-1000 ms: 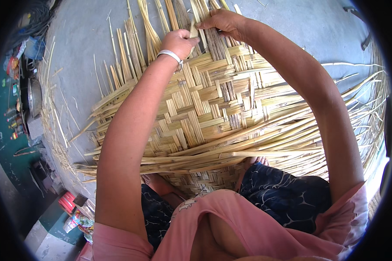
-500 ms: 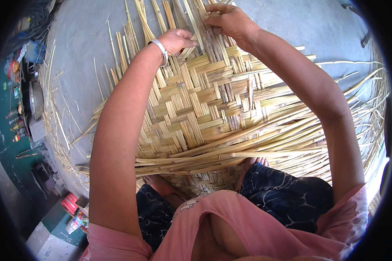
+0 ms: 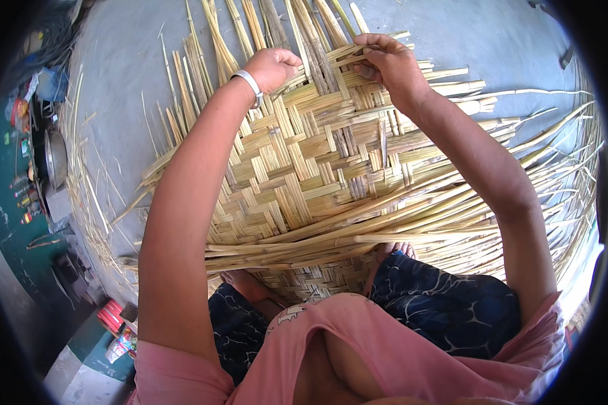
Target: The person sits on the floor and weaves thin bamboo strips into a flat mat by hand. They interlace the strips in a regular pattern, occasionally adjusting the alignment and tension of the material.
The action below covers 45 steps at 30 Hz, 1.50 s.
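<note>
A partly woven reed mat [image 3: 297, 162] spreads before me, its flattened strips crossing over and under. At its far edge, my right hand [image 3: 393, 67] is closed on a few crosswise reed strips [image 3: 348, 52], whose ends stick out past its fingers. My left hand [image 3: 271, 69], with a pale bangle [image 3: 248, 84] at the wrist, has its fingers curled together at the left end of these strips; its fingertips are partly hidden. Between the hands, lengthwise reed strips [image 3: 312, 47] run away from the woven part, some lying over the crosswise ones.
Loose long reeds [image 3: 385, 219] lie across the mat's near side, close to my feet [image 3: 393, 251]. More reeds fan out at the right over the grey floor [image 3: 520, 54]. At the left stand a metal pan [image 3: 55, 158] and household clutter.
My right hand has come down and toward me from the lengthwise strips' far ends, and crosswise strips now show in it. My left hand has shifted only slightly, its fingers more curled.
</note>
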Available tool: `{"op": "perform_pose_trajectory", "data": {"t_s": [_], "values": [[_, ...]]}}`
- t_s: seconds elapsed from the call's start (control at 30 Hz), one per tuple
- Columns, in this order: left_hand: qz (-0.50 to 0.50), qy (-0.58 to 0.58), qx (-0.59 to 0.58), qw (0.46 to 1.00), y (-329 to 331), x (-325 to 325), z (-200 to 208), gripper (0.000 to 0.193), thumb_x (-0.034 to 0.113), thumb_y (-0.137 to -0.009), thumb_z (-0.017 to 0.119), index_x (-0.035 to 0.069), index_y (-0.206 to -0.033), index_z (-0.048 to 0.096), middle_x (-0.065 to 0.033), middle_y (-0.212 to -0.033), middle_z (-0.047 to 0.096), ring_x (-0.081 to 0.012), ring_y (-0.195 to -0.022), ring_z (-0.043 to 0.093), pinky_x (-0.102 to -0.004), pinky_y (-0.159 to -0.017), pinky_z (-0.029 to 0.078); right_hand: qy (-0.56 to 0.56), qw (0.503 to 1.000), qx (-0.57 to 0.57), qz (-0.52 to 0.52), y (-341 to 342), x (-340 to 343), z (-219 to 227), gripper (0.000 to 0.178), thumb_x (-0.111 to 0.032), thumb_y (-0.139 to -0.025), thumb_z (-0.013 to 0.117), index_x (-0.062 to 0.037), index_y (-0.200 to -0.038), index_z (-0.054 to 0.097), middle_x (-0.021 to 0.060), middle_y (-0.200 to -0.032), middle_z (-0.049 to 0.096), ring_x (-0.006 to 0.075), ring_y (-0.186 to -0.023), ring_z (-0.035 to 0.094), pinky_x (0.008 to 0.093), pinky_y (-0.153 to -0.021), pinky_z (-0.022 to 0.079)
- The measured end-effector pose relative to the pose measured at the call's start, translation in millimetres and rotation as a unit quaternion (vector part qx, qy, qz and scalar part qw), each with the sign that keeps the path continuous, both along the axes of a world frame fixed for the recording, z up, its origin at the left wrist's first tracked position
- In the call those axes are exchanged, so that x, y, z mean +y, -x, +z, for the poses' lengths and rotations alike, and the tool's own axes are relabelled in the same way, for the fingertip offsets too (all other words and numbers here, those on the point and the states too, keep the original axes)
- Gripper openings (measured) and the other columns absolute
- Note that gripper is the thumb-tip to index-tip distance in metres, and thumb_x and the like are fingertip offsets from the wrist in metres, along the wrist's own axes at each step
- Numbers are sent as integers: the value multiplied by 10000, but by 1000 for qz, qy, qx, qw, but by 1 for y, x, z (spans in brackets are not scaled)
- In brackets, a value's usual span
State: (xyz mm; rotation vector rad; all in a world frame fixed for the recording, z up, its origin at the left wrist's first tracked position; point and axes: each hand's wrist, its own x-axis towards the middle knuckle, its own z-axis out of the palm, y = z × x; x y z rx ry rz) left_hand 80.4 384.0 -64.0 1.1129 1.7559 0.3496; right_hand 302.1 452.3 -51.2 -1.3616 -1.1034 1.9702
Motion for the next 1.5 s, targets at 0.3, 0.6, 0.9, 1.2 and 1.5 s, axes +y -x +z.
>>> {"op": "perform_pose_trajectory", "data": {"t_s": [0.3,0.6,0.9,1.2,1.5], "values": [[12,-177,158,971,-13,-26,-3,304,155,-850,635,32,-1126,598,-113,-1114,626,-216,-989,600,-320,-893,462,-74,994,-62,42,3,17,-6,152,-148,-927,580,-70,-1053,611,28,-883,614,76,-748,586,218,-671,529],[-72,-232,397,885,-51,-103,-26,562,355,-908,525,76,-1378,400,-104,-1394,402,-268,-1317,340,-468,-1101,177,-253,940,-201,107,1,25,-31,143,-147,-878,607,-73,-984,669,52,-829,683,118,-726,656,278,-648,551],[-111,-229,431,865,-50,-106,-25,497,342,-903,532,82,-1321,461,-67,-1344,460,-210,-1271,403,-466,-1081,204,-369,882,-263,130,-19,4,-27,161,-175,-852,608,-79,-965,670,92,-840,694,229,-729,668,324,-708,536],[-179,-188,432,864,-47,-92,4,334,240,-913,528,81,-1203,572,-76,-1282,526,-222,-1253,431,-461,-1080,247,-208,954,-199,80,-20,7,-33,180,-192,-885,600,-66,-1004,650,48,-757,664,125,-667,616,283,-675,515],[-93,-202,190,956,-87,-3,26,322,187,-878,608,39,-1163,595,-146,-1245,547,-301,-1013,611,-376,-910,474,21,996,80,-20,-49,15,-11,148,-95,-893,554,-34,-1002,633,29,-856,634,94,-709,597,225,-703,514]]}}
